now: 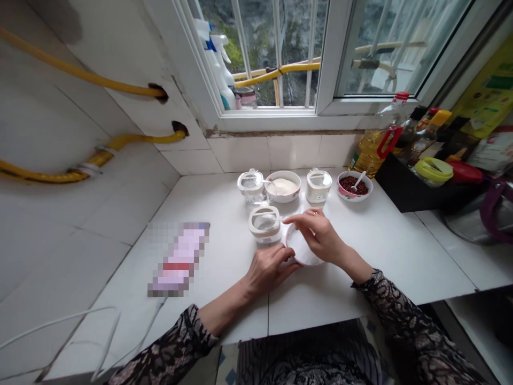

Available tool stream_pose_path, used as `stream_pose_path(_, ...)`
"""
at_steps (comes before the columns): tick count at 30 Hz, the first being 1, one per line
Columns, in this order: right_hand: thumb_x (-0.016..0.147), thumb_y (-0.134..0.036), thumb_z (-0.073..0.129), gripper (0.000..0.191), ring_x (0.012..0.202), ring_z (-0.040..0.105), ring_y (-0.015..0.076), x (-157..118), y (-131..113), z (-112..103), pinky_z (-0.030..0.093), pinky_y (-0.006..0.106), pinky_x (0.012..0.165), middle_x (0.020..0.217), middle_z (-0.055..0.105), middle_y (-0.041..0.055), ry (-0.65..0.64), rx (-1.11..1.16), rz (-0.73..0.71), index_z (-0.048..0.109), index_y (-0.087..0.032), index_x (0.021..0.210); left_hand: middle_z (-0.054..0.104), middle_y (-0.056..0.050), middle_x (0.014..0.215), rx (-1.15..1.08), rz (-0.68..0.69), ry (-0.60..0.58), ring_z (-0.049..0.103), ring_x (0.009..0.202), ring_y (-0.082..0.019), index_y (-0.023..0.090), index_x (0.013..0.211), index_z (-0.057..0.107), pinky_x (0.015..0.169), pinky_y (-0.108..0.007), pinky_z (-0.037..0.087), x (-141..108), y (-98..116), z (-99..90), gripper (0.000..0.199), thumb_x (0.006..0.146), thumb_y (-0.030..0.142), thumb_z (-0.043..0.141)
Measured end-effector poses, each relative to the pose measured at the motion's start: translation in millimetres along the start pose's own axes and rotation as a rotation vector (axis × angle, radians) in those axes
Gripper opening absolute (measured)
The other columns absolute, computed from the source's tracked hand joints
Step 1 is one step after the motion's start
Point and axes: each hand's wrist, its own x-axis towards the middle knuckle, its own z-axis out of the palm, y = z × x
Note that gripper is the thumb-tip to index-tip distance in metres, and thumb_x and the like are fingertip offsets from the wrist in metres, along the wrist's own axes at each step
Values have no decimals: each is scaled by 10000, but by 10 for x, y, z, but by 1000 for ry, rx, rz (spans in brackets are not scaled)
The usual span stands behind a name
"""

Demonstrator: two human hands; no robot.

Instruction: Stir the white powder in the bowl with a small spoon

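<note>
My left hand [271,267] has its fingers curled at the near left rim of a bowl of white powder [306,251]. Above that bowl is my right hand [318,232], its fingers bent toward the left; whatever they may pinch is too small to make out. A lidded clear jar [265,223] stands just left of the bowl. Behind are a second clear jar [250,184], a bowl of pale grains [282,186], a third jar [319,185] and a bowl of dark red beans [355,185] with a white spoon in it.
A blurred phone [180,259] with a white cable lies at the left of the white counter [224,240]. An oil bottle [374,144] and a black box [404,184] of condiments stand at the back right, beside a metal pot [468,219].
</note>
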Motion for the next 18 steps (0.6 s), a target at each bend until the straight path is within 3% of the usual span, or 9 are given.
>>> stream_pose_path(2,918,-88,430,275,721,626,160,-7,-1,26,427,378,855,801,733,29,-48,-153,-135,649,-197,1044,555,24,660,12,0,5,522,539,-97,173,895,530,510,-193,394,-2,2,1,177,965,334,557)
stream_pose_path(4,915,-76,437,266,693,618,154,-5,-5,23,429,362,838,787,730,27,-37,-195,-180,644,-184,1044,557,26,660,11,-4,5,521,539,-95,174,894,534,509,-193,393,-4,3,3,178,960,336,566)
stream_pose_path(11,930,-88,461,222,673,638,143,18,-33,-71,454,331,776,840,757,21,130,-136,-125,638,-193,1013,555,26,665,-9,-8,-1,525,547,-96,174,902,533,500,-194,378,-3,-3,1,166,957,327,569)
stream_pose_path(18,917,-88,484,210,698,656,150,9,-31,-77,472,339,782,843,764,23,151,-132,-106,641,-193,1007,558,29,667,-7,-9,-10,525,544,-98,179,918,533,502,-197,389,-12,-8,1,157,957,328,565)
